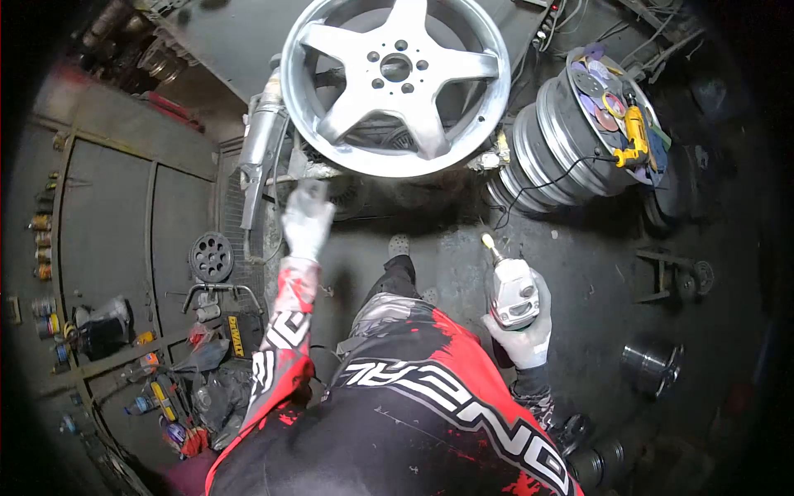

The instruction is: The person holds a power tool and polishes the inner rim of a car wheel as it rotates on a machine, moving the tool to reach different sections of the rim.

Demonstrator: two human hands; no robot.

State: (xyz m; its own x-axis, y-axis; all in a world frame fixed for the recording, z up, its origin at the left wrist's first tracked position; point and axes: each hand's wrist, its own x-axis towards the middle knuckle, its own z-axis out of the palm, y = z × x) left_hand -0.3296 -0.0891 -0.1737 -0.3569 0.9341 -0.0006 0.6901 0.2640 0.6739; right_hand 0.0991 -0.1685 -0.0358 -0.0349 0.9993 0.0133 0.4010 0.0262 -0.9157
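Observation:
A five-spoke alloy wheel [364,107] is held up face-on at the top middle of the head view, its spokes pale and its rim shiny. My left hand [308,225], in a whitish glove, is just below the wheel's lower left edge. Its fingers are smeared by motion. My right hand [531,335], gloved too, is wrapped round a pale die grinder [514,291] at my right side. A small yellowish tip [488,241] sticks out of the grinder's front, directed up toward the wheel but well apart from it.
A metal cylinder [263,124] stands left of the wheel. Stacked rims [546,149] at the right carry sanding discs [591,83] and a yellow corded drill [635,136], whose cable hangs down. A metal stand [662,273] and a loose rim [653,370] lie on the right floor; bags [223,405] clutter the left.

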